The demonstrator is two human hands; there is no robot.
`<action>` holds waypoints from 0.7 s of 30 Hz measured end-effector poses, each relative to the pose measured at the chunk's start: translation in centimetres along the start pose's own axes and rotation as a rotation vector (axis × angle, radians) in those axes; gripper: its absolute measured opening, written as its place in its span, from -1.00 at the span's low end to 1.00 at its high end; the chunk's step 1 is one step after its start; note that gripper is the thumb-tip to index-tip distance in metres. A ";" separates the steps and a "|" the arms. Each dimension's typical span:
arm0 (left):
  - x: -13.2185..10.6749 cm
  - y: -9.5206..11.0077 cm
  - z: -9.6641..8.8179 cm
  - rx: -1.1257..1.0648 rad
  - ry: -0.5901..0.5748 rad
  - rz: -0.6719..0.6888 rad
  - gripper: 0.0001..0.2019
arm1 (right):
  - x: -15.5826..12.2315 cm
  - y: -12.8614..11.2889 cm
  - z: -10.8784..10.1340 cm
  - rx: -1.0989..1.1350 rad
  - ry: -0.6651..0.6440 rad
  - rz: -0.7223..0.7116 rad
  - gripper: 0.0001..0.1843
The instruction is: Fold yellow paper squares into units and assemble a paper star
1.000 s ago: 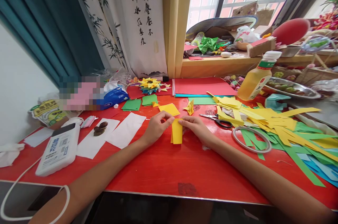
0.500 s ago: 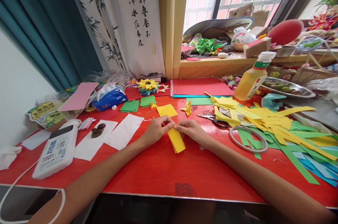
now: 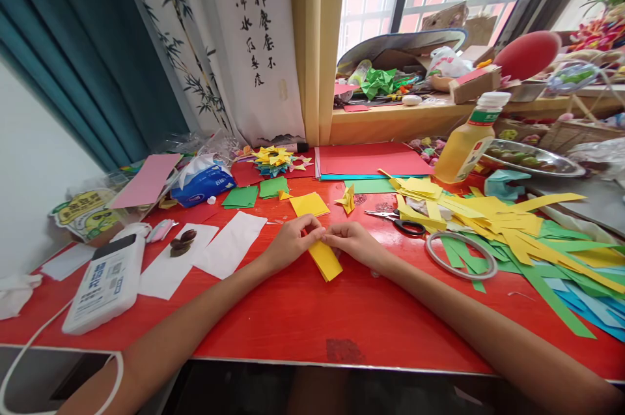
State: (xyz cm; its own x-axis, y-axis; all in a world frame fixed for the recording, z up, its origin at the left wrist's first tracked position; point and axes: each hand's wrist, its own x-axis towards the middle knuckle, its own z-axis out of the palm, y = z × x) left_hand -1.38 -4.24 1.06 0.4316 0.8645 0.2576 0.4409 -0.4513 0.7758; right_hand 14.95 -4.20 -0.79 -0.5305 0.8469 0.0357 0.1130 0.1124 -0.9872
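Observation:
A folded piece of yellow paper (image 3: 326, 262) is pinched at its far end between my two hands, just above the red table (image 3: 273, 317). My left hand (image 3: 295, 238) grips it from the left with thumb and forefinger. From the right, my right hand (image 3: 355, 240) closes on the same end, its fingertips meeting the left ones. The fingers hide the upper end of the paper. Beyond my hands lie a stack of yellow paper squares (image 3: 309, 205) and a small folded yellow paper piece (image 3: 347, 200).
Scissors (image 3: 407, 227) and a tape roll (image 3: 461, 256) lie right, beside yellow strips (image 3: 498, 216) and green strips (image 3: 556, 301). A juice bottle (image 3: 463, 141) stands behind. White papers (image 3: 232, 242), a white box-shaped device (image 3: 105, 285) and a tissue pack (image 3: 202, 184) lie left.
The lower layers of the folded yellow paper now lie closer together. My right hand has shifted slightly; both hands keep their pinch.

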 end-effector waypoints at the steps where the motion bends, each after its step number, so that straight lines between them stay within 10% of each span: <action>1: 0.0 0.1 0.0 0.003 -0.001 0.010 -0.77 | 0.0 0.0 0.0 -0.017 0.002 -0.013 -0.69; 21: 0.7 -1.9 -0.9 -0.229 0.351 -0.153 -0.77 | -0.2 -0.4 0.4 -0.082 0.048 0.022 -0.58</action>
State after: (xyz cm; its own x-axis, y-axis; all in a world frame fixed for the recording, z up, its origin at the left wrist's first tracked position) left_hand -2.58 -2.57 0.28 0.0638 0.9581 0.2793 0.2762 -0.2859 0.9176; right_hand 14.68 -4.63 -0.48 -0.4868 0.8732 0.0238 0.1932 0.1342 -0.9719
